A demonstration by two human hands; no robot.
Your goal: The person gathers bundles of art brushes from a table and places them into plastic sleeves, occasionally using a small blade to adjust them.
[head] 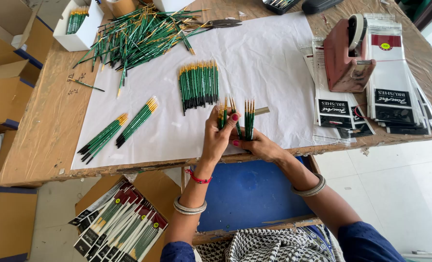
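**Two hands sorting thin green brushes**

Head camera: The left hand (218,136) is closed around a few green paint brushes (225,115) and holds them standing up, with the yellow ends on top. The right hand (257,144) is closed around another small bunch of brushes (249,120), also standing up. The two hands touch each other, just over the near edge of the table (46,140). Under them lies a big white paper sheet (269,63).

The brushes are long and thin, with green handles, a yellow band and dark tips. They look light and stiff, like pencils. They look smooth too, so I think a loose bunch could slide apart. The middle of the handles seems the best place to hold them, away from the soft hair ends, which could bend.

More brushes lie on the paper: a neat row (198,85) in the middle, two small bundles (116,128) to the left, and a big messy pile (138,31) at the far side. Scissors (221,23) lie next to the pile. A white box (80,26) holds some more brushes. A pink tape holder (347,53) stands on the right, on top of clear packets (395,82) with black labels. A box of filled packets (121,225) sits below the table.
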